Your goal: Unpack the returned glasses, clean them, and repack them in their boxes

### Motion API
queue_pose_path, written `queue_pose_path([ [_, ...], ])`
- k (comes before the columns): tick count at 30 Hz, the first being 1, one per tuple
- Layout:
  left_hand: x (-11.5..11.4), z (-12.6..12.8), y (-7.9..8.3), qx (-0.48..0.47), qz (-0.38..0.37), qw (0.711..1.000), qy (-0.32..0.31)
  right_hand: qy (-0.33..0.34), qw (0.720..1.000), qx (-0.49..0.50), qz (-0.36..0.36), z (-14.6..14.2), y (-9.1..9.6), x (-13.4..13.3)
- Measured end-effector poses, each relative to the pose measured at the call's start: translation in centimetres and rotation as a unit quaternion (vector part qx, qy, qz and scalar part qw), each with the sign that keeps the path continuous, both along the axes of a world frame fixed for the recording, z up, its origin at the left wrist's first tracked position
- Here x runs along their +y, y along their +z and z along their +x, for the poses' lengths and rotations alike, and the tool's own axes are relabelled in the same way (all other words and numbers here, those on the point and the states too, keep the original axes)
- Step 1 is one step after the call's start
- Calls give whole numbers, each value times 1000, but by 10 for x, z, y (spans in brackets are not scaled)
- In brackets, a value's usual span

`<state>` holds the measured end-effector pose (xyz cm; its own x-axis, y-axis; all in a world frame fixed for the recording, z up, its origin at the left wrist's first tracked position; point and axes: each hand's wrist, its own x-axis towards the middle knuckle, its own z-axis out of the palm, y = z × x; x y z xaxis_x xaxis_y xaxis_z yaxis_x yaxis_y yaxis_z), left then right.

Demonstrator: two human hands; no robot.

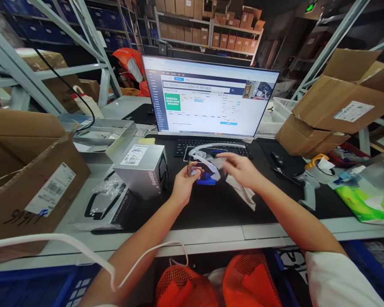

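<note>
The left forearm (144, 243) and right forearm (294, 217) slanted forward and inward, the 2 hands apart. The left hand (186, 182) was curled, thumb and fingers pinching; the right hand (241, 169) pointed its index finger leftward.

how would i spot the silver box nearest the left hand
Find the monitor, then look below its left end, left of the keyboard. The silver box stands there; unlike the flatter box with clear plastic on it, it bears a white label.

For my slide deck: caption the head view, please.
Left hand holding glasses, right hand close by, before a lit monitor.
</note>
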<state>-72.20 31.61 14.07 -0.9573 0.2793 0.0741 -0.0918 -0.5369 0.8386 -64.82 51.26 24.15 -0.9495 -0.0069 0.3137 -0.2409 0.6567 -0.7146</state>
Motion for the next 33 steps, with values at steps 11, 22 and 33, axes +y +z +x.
queue_pose_path([
  [11,-4,-4,9,-20,-4,997,80,5,975,74,209,-20,23,-13],
  [22,-9,-6,12,-29,49,995,80,2,983,4,185,-100,-5,-6],
  [33,-9,-6,11,-35,43,997,59,38,954,-98,281,-147,16,1],
])
